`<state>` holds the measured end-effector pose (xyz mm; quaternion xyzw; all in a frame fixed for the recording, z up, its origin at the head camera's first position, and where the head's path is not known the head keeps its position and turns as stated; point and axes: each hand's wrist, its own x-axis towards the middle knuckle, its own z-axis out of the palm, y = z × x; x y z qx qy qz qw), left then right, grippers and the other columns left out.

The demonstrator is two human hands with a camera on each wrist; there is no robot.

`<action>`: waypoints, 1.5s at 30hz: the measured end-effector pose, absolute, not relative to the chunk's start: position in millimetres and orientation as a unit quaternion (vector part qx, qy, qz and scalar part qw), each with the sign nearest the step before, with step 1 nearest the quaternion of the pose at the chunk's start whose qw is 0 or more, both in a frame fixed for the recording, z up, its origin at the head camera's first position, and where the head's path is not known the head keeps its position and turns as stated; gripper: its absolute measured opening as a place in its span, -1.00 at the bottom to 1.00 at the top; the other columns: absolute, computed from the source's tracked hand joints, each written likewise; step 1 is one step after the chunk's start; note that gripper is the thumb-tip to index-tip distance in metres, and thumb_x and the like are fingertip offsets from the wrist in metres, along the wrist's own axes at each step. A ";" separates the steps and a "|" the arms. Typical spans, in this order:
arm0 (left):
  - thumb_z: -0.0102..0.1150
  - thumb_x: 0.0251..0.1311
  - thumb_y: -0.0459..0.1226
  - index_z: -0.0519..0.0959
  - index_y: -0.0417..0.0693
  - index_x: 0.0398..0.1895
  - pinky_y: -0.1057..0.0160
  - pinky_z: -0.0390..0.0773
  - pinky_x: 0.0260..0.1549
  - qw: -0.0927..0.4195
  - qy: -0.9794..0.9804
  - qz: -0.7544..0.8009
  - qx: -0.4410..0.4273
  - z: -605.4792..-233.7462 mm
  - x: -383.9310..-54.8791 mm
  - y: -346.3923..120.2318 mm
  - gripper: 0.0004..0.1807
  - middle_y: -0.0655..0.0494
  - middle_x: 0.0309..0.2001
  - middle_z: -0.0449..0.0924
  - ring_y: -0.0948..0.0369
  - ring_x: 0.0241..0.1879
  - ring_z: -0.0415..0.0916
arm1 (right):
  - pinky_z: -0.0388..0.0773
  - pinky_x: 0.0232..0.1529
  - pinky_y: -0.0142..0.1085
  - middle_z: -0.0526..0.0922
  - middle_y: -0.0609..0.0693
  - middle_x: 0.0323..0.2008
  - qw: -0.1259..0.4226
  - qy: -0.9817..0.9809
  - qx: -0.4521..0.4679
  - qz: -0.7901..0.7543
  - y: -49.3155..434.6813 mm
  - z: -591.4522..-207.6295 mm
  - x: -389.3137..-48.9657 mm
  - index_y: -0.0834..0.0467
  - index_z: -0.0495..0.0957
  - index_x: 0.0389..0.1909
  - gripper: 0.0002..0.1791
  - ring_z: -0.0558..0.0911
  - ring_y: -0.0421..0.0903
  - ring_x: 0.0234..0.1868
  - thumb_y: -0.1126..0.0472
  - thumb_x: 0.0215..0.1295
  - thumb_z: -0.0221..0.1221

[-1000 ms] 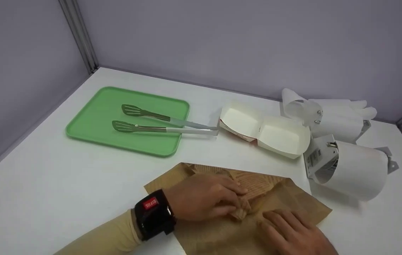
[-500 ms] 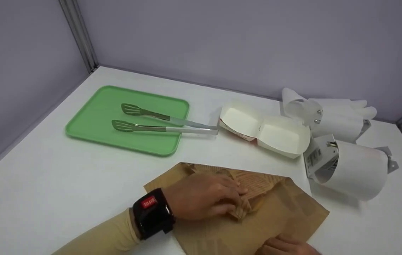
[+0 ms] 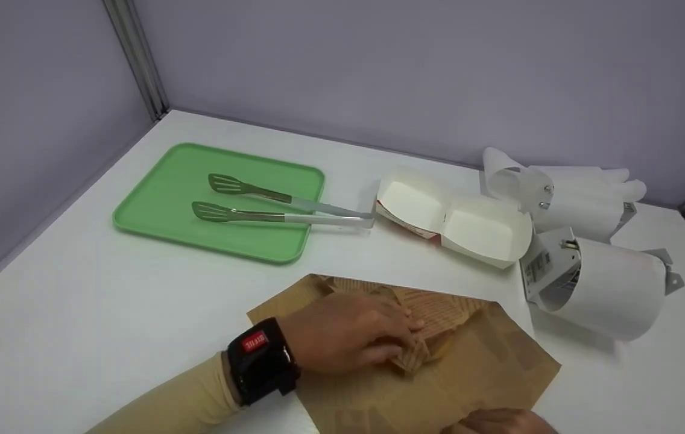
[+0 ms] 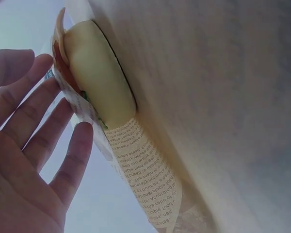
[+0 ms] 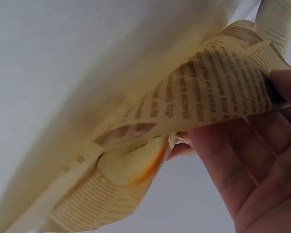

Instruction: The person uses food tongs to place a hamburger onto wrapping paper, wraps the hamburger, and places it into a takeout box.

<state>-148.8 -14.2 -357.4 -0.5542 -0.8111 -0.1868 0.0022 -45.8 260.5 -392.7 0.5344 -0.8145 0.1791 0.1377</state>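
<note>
A sheet of brown, newsprint-patterned wrapping paper lies near the front of the table, partly folded over a hamburger. In the left wrist view the pale bun shows, with reddish and green layers at its side. My left hand rests on the folded paper over the hamburger, its fingers nearly straight. At the lower edge of the head view, my right hand is partly cut off. It pinches the near edge of the paper between thumb and fingers, as the right wrist view shows.
Tongs with slotted ends lie across a green tray at the back left. An unfolded white food box stands behind the paper. Two white curled-sheet devices with metal brackets lie at the right.
My right hand has moved from the paper's right part down toward its near edge, and it grips that edge. My left hand stays almost where it was.
</note>
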 end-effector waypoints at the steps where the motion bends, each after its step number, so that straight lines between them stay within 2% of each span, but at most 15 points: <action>1: 0.03 0.51 -0.11 0.68 0.13 0.09 0.32 0.50 0.27 0.001 -0.811 -0.187 -0.554 -357.2 -148.8 -14.1 -0.72 0.23 0.33 0.54 0.28 0.26 0.54 | 0.32 -0.48 -0.75 0.65 -0.25 -0.51 0.165 -0.819 0.521 0.177 257.7 -390.2 -45.3 0.02 0.65 -0.27 -0.85 0.49 -0.50 -0.50 0.12 0.19 0.40; 3: -0.02 0.54 -0.08 0.68 0.13 0.10 0.32 0.49 0.28 -0.005 -0.810 -0.191 -0.555 -356.6 -149.0 -13.6 -0.69 0.22 0.34 0.54 0.28 0.27 0.54 | 0.29 -0.52 -0.75 0.58 -0.29 -0.56 0.202 -0.827 0.490 0.190 253.1 -386.6 -44.8 0.00 0.61 -0.33 -0.85 0.43 -0.51 -0.55 0.12 0.20 0.41; 6: -0.15 0.58 -0.01 0.65 0.14 0.17 0.30 0.46 0.32 -0.026 -0.808 -0.206 -0.552 -355.2 -149.1 -13.9 -0.60 0.21 0.36 0.51 0.27 0.31 0.51 | 0.31 -0.56 -0.70 0.56 -0.28 -0.60 0.231 -0.839 0.451 0.198 251.0 -383.9 -45.8 -0.01 0.60 -0.39 -0.86 0.42 -0.49 -0.58 0.09 0.31 0.34; 8: -0.25 0.59 0.06 0.64 0.15 0.19 0.27 0.44 0.34 -0.046 -0.806 -0.220 -0.547 -354.0 -148.9 -14.5 -0.52 0.21 0.37 0.50 0.27 0.34 0.48 | 0.29 -0.57 -0.70 0.53 -0.31 -0.61 0.237 -0.852 0.425 0.191 250.5 -383.0 -46.6 -0.04 0.59 -0.40 -0.85 0.38 -0.51 -0.59 0.07 0.31 0.34; 13: -0.48 0.51 0.29 0.64 0.19 0.19 0.21 0.38 0.40 -0.084 -0.807 -0.226 -0.540 -350.3 -146.9 -16.6 -0.28 0.21 0.41 0.45 0.25 0.41 0.40 | 0.32 -0.57 -0.63 0.54 -0.37 -0.58 0.217 -0.886 0.372 0.170 250.5 -380.3 -48.5 -0.07 0.57 -0.39 -0.79 0.37 -0.55 -0.54 0.14 0.14 0.46; 17: -0.42 0.39 0.42 0.61 0.16 0.24 0.20 0.38 0.40 -0.092 -0.812 -0.212 -0.536 -348.9 -145.6 -16.8 -0.19 0.23 0.43 0.43 0.26 0.43 0.37 | 0.33 -0.56 -0.61 0.59 -0.35 -0.55 0.201 -0.902 0.348 0.160 251.6 -378.7 -51.2 -0.07 0.57 -0.39 -0.74 0.39 -0.54 -0.54 0.19 0.05 0.50; 19: -0.25 0.38 0.39 0.64 0.12 0.18 0.21 0.39 0.39 -0.086 -0.813 -0.207 -0.537 -349.0 -145.6 -15.9 -0.25 0.22 0.41 0.45 0.26 0.42 0.38 | 0.28 -0.58 -0.61 0.57 -0.33 -0.56 0.199 -0.908 0.336 0.149 252.7 -378.1 -53.4 -0.07 0.57 -0.41 -0.75 0.36 -0.53 -0.54 0.19 0.06 0.49; 21: -0.05 0.38 0.29 0.70 0.06 -0.01 0.23 0.42 0.37 -0.075 -0.814 -0.202 -0.540 -349.3 -146.2 -14.9 -0.41 0.20 0.39 0.47 0.26 0.39 0.41 | 0.23 -0.59 -0.60 0.54 -0.32 -0.57 0.200 -0.913 0.329 0.138 253.8 -377.6 -56.2 -0.07 0.55 -0.42 -0.77 0.33 -0.52 -0.55 0.17 0.12 0.47; 24: 0.13 0.39 0.08 0.66 0.01 -0.31 0.25 0.49 0.30 -0.051 -0.811 -0.191 -0.550 -350.2 -147.9 -13.0 -0.63 0.15 0.35 0.51 0.24 0.34 0.49 | 0.20 -0.59 -0.59 0.51 -0.30 -0.60 0.213 -0.911 0.327 0.132 253.8 -376.2 -61.2 -0.05 0.53 -0.43 -0.78 0.31 -0.49 -0.56 0.14 0.16 0.44; 26: 0.19 0.37 -0.04 0.66 0.00 -0.36 0.26 0.53 0.25 -0.034 -0.809 -0.186 -0.556 -350.7 -149.1 -11.6 -0.74 0.13 0.32 0.54 0.24 0.29 0.54 | 0.20 -0.58 -0.61 0.49 -0.32 -0.60 0.214 -0.912 0.320 0.141 251.8 -373.9 -64.0 -0.05 0.52 -0.43 -0.75 0.31 -0.50 -0.55 0.16 0.12 0.46; 29: 0.21 0.37 -0.11 0.72 0.00 -0.16 0.28 0.56 0.20 -0.020 -0.808 -0.185 -0.558 -351.1 -150.6 -9.4 -0.80 0.13 0.27 0.59 0.24 0.20 0.60 | 0.22 -0.55 -0.63 0.46 -0.34 -0.59 0.207 -0.915 0.308 0.156 247.6 -368.8 -68.0 -0.05 0.51 -0.42 -0.70 0.31 -0.51 -0.54 0.25 0.04 0.49; 31: 0.21 0.38 -0.13 0.70 -0.03 0.04 0.29 0.56 0.19 -0.017 -0.813 -0.183 -0.552 -351.5 -150.9 -8.3 -0.72 0.12 0.23 0.64 0.25 0.16 0.62 | 0.22 -0.54 -0.63 0.48 -0.35 -0.58 0.200 -0.920 0.299 0.158 244.8 -365.4 -71.1 -0.05 0.52 -0.41 -0.69 0.31 -0.51 -0.54 0.28 0.04 0.48; 35: 0.21 0.39 -0.16 0.62 -0.04 0.22 0.33 0.59 0.12 -0.021 -0.822 -0.194 -0.536 -352.5 -152.1 -6.1 -0.62 0.14 0.07 0.73 0.28 0.04 0.66 | 0.25 -0.54 -0.59 0.51 -0.32 -0.58 0.208 -0.921 0.291 0.150 241.9 -361.4 -77.6 -0.03 0.55 -0.38 -0.72 0.32 -0.49 -0.54 0.30 0.06 0.48; 40: 0.19 0.41 -0.15 0.69 0.03 -0.06 0.44 0.61 -0.09 -0.028 -0.819 -0.222 -0.529 -351.7 -155.2 -1.9 -0.81 0.20 -0.18 0.77 0.37 -0.19 0.67 | 0.22 -0.54 -0.56 0.43 -0.32 -0.58 0.213 -0.925 0.273 0.156 242.8 -361.7 -81.6 -0.03 0.54 -0.38 -0.71 0.27 -0.47 -0.54 0.32 0.08 0.47; 45: 0.16 0.42 -0.13 0.69 0.04 -0.18 0.47 0.59 -0.24 -0.047 -0.825 -0.232 -0.513 -346.7 -158.2 1.3 -0.83 0.25 -0.27 0.77 0.44 -0.32 0.64 | 0.34 -0.48 -0.55 0.50 -0.26 -0.49 0.240 -0.917 0.280 0.154 243.6 -363.4 -85.9 0.02 0.54 -0.37 -0.67 0.39 -0.43 -0.47 0.39 0.01 0.50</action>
